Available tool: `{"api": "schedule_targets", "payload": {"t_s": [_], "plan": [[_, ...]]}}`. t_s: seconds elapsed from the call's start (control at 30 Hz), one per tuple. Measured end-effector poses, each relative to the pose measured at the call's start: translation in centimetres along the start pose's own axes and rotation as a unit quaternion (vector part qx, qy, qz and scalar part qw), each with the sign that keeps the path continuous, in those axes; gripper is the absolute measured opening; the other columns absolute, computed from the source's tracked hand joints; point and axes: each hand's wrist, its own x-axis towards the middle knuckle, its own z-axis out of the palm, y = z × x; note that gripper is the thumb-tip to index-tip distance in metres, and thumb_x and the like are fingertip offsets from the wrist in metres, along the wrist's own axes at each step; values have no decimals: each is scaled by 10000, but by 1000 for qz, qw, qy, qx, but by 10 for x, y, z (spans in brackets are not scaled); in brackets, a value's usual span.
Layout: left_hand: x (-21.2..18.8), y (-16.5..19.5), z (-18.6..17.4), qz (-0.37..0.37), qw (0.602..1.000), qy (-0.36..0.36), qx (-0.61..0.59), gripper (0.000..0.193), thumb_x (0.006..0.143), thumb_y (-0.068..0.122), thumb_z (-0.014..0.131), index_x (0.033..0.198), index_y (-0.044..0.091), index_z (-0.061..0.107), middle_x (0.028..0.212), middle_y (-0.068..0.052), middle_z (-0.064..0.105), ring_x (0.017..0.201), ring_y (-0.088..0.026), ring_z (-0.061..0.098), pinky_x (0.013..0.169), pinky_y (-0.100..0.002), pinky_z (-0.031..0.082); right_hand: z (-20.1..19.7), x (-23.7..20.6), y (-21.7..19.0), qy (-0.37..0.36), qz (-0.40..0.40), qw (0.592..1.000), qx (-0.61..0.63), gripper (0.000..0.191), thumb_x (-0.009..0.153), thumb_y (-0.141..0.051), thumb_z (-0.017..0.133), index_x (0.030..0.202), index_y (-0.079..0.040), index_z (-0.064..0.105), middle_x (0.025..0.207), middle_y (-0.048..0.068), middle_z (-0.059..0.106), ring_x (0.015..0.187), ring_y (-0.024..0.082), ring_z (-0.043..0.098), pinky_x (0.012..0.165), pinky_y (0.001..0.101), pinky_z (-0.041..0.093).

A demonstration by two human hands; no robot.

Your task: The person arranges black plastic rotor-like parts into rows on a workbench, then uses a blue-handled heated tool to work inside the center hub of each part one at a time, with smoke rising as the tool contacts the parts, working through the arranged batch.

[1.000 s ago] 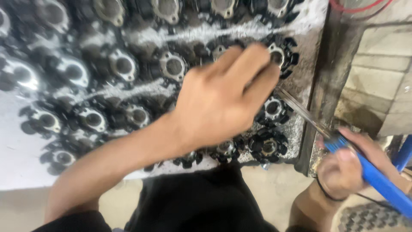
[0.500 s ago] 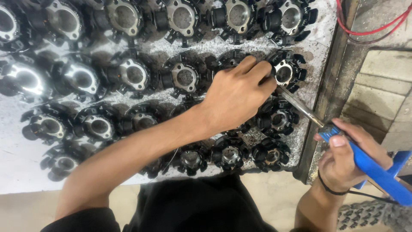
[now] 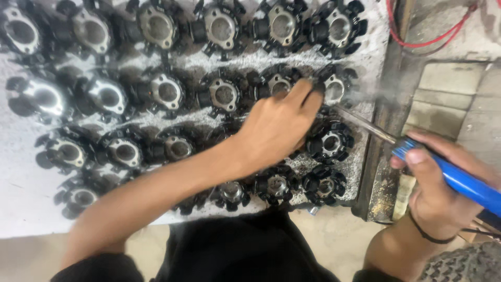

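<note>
White worktop (image 3: 21,198), dusted with grey filings, carries rows of black moulded holders, each with a bright metal insert at its centre. Along its right edge runs a rusty metal rail (image 3: 389,99); beyond it lie pale blocks and a loop of red wire (image 3: 433,42).

Left hand (image 3: 274,133) reaches across the rows, fingers (image 3: 302,96) bunched and pressing on one holder (image 3: 334,89) in the second row, near the right edge. The fingertips are on it, but whether they pinch a small part cannot be told. A faint haze hangs just beside that holder.

Right hand (image 3: 436,193) is clenched around the blue handle of a soldering iron (image 3: 449,175), thumb laid on top. Its thin metal shaft slants up and left, tip meeting the same holder beside the left fingertips. A dark band circles the right wrist.

Handling, as judged: the holders look stiff, light and hard, with ribbed, notched rims that give a sure grip; the polished inserts would be slippery and probably hot near the tip, so the plastic rim is the place to hold. The iron belongs in the hand by its blue grip only, the shaft left alone.

Packages, labels, signs: none can be seen. Small markings on some inserts are too small to make out.
</note>
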Motion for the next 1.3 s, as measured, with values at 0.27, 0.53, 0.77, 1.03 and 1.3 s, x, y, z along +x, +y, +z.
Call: {"api": "schedule_targets", "payload": {"t_s": [0.27,0.53,0.77,1.03,1.3], "plan": [[69,-8,-51,51,984,164,-50,214,914,-3,645,1126,0,613,840,-131,674,744,-316,689,580,-427,556,17,26,73,72,-40,974,213,254,1037,-51,688,1173,151,613,992,220,651,795,302,688,743,396,612],[56,-66,30,-5,990,137,28,211,807,-79,655,978,6,745,1040,-130,625,899,-248,673,599,-358,595,31,46,78,66,-48,981,177,246,1000,-26,697,1182,92,580,1027,206,647,790,273,669,711,393,611],[57,-67,41,16,989,142,43,151,754,-44,696,889,1,744,956,-117,622,954,-271,668,612,-372,599,24,57,51,24,-14,995,94,232,1029,-55,716,1139,144,668,994,194,679,780,261,695,738,348,614],[67,-68,56,5,994,101,-38,363,748,-105,698,1101,-23,676,1006,-164,673,934,-321,704,634,-383,625,30,79,-3,-28,22,999,-3,220,1035,21,729,1207,140,663,1024,209,694,843,239,709,831,310,604],[39,-34,-49,-38,997,-27,-60,293,858,-31,634,1151,-49,633,735,-196,670,591,-331,713,502,-429,580,23,74,34,34,-4,975,222,200,1079,-27,698,1201,125,649,1057,218,687,825,290,684,746,357,574]]}}
